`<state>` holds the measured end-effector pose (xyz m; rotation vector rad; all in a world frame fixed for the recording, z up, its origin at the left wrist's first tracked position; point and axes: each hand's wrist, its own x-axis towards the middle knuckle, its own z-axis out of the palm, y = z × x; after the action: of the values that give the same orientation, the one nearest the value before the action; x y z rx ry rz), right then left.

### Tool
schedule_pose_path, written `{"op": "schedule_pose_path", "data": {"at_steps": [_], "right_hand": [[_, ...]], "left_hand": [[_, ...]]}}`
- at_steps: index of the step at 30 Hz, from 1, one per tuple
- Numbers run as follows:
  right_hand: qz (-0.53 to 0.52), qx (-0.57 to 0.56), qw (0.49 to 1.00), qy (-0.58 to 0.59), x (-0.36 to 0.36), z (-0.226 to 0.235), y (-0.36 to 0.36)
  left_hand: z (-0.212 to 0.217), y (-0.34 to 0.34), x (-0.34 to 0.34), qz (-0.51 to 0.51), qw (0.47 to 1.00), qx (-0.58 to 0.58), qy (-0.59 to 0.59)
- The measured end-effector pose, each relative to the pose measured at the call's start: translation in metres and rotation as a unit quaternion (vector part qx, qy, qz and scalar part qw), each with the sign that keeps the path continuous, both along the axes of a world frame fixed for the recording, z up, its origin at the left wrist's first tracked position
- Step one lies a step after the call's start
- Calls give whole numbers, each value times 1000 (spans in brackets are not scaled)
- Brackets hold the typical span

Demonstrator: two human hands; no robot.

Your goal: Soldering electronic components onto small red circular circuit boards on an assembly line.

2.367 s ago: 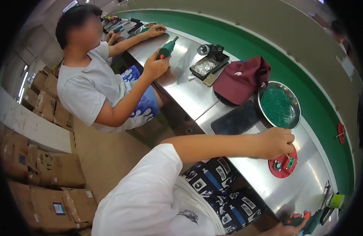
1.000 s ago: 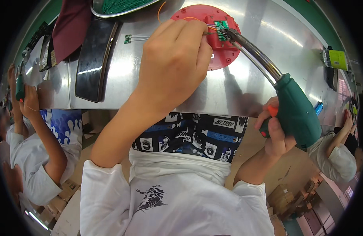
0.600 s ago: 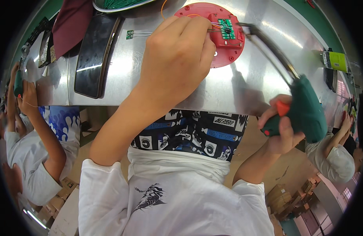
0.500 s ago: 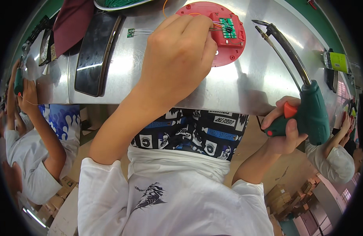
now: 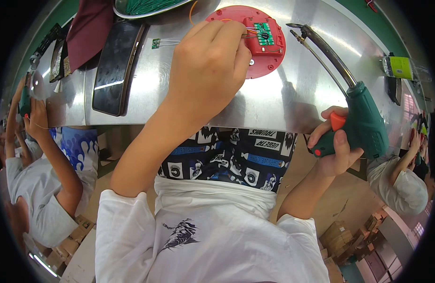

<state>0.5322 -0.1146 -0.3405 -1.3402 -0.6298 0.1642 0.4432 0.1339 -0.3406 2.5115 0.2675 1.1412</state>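
Note:
My left hand [image 5: 205,70] is closed in a pinch over a round red plastic housing [image 5: 267,67], its fingers on thin wires [image 5: 169,42]. Those wires run left from under the hand to a small green circuit board [image 5: 155,44]. Other wire ends reach a larger green circuit board [image 5: 263,34] set in the housing; the exact pinch point is hidden behind the fingers. My right hand [image 5: 337,160] grips a green soldering gun [image 5: 366,125] with a red trigger. Its dark tip points left, just beyond the housing's right edge and apart from it.
A dark phone [image 5: 114,70] lies on the metal table [image 5: 147,101] to the left. Behind it are a maroon cloth [image 5: 89,33] and a metal bowl of green pieces [image 5: 154,15]. A green-labelled packet [image 5: 399,67] lies far right. Co-workers sit at both sides.
The soldering gun has moved left and slightly up with my right hand. The red housing and my left hand have shifted a little to the left.

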Motion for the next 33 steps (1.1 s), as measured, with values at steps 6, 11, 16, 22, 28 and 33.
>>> {"op": "schedule_pose_path", "data": {"at_steps": [6, 11, 16, 22, 28, 33], "right_hand": [[15, 25, 1000, 10, 0, -1, -2], [48, 19, 999, 16, -5, -5, -8], [68, -53, 996, -18, -10, -5, -13], [86, -48, 995, -24, -8, -4, -10], [77, -36, 996, -31, -9, -3, -5], [82, -49, 995, -13, -11, -3, -2]], "left_hand": [[5, 4, 2, 39, 983, 96, -154], [4, 0, 0, -83, 976, 104, -170], [6, -9, -2, -31, 998, 43, -37], [5, -7, 1, -20, 999, 26, -13], [7, -6, -3, -13, 1000, 27, -6], [3, -9, -4, -8, 1000, 9, 8]]}}
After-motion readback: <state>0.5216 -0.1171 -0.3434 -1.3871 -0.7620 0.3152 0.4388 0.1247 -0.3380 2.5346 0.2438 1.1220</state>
